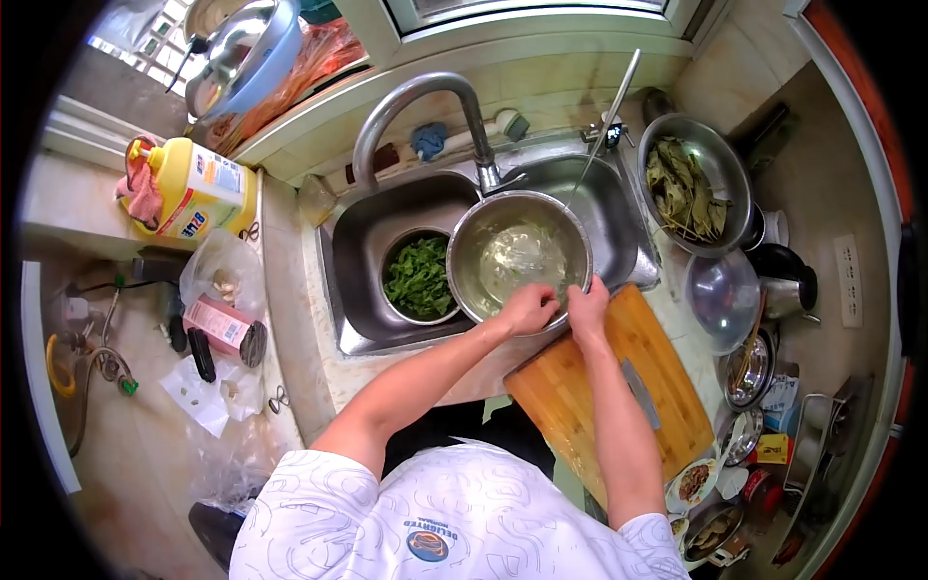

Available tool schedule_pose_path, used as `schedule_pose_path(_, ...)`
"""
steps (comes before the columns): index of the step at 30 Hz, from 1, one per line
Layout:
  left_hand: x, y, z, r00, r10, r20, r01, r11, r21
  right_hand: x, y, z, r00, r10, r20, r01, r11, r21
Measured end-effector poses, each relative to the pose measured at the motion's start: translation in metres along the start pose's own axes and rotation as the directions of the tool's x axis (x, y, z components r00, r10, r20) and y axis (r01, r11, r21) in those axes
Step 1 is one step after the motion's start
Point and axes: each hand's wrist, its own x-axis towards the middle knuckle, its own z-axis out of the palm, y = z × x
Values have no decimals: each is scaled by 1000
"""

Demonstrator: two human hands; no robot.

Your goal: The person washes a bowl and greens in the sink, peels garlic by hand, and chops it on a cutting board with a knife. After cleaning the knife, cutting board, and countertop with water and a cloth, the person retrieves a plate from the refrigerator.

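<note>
A round metal bowl [464,253] with a little cloudy liquid in it sits over the divider of the double sink [338,290]. My right hand [587,311] grips its near right rim, thumb upward. Just inside the near rim, my left hand [528,310] has its fingers curled together; whatever they may hold is hidden. Left of the bowl, a metal pot [388,296] of leafy greens [419,276] stands in the left basin. The curved faucet [416,87] rises behind the bowl. A long thin metal handle [619,92] leans up from the right basin.
A wooden cutting board [638,377] with a knife [640,394] lies at the right front. Behind it stand a bowl of dried leaves [688,188] and a clear plastic bowl [723,302]. Dishes crowd the far right. A yellow jug [198,188] and plastic bags are left.
</note>
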Motion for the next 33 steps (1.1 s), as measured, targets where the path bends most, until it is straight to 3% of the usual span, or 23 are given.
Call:
schedule_pose_path(4,-16,1,-17,995,53,-85,-60,995,-84,-6,-10,2,1000,-1,-2,1,999,41)
schedule_pose_path(8,-32,-9,-74,927,-39,-372,-109,923,-369,-7,-11,2,1000,12,-3,-11,998,54)
schedule_pose_path(10,-45,-11,-109,762,-134,-634,-135,924,-357,-9,-13,1,1000,24,15,-25,997,68)
schedule_pose_path(12,-49,-47,-131,648,-226,-728,-120,913,-391,-12,-16,2,1000,25,0,-25,998,53)
schedule_pose_path(13,-49,-80,-133,648,-54,-760,-38,994,-103,-13,-18,2,1000,24,-13,-24,999,43)
schedule_pose_path(14,-46,-121,-131,661,120,-741,42,980,196,-13,-16,2,1000,19,-12,-19,999,38)
schedule_pose_path(15,-48,-161,-122,763,-53,-644,221,958,182,-12,-11,2,999,44,-15,-43,997,60)
schedule_pose_path(16,-58,-154,-132,849,-363,-385,481,833,273,-11,-10,2,997,68,-22,-66,994,83)
schedule_pose_path(17,-60,-144,-136,844,-340,-415,478,827,296,-7,-9,0,998,60,-31,-58,996,74)
schedule_pose_path(18,-61,-133,-139,838,-318,-442,479,818,319,-7,-10,1,993,115,-38,-106,975,194)
schedule_pose_path(19,-59,-125,-141,821,-184,-540,409,850,333,-12,-9,1,983,180,-38,-160,938,307)
schedule_pose_path(20,-57,-116,-142,765,-156,-624,428,848,312,-18,-9,-1,981,187,-45,-166,941,295)
schedule_pose_path(22,-54,-102,-144,689,-79,-721,355,903,240,-18,-27,0,935,355,-26,-311,850,426)
schedule_pose_path(23,-54,-95,-145,690,-74,-720,349,906,241,-20,-38,-5,901,432,39,-410,817,405)
schedule_pose_path(25,-52,-85,-145,667,-164,-727,352,929,114,-20,-41,-8,880,472,60,-449,782,432)
schedule_pose_path(27,-52,-77,-145,657,-148,-740,350,928,125,-18,-40,-15,858,508,73,-481,746,462)
schedule_pose_path(29,-55,-71,-145,641,-159,-751,345,933,97,-14,-32,-18,748,652,124,-613,607,505)
schedule_pose_path(30,-56,-73,-145,647,-148,-748,334,937,103,-14,-30,-20,753,648,116,-603,609,515)
schedule_pose_path(33,-59,-94,-145,666,-205,-717,310,951,16,-18,-36,-19,593,763,258,-743,394,541)
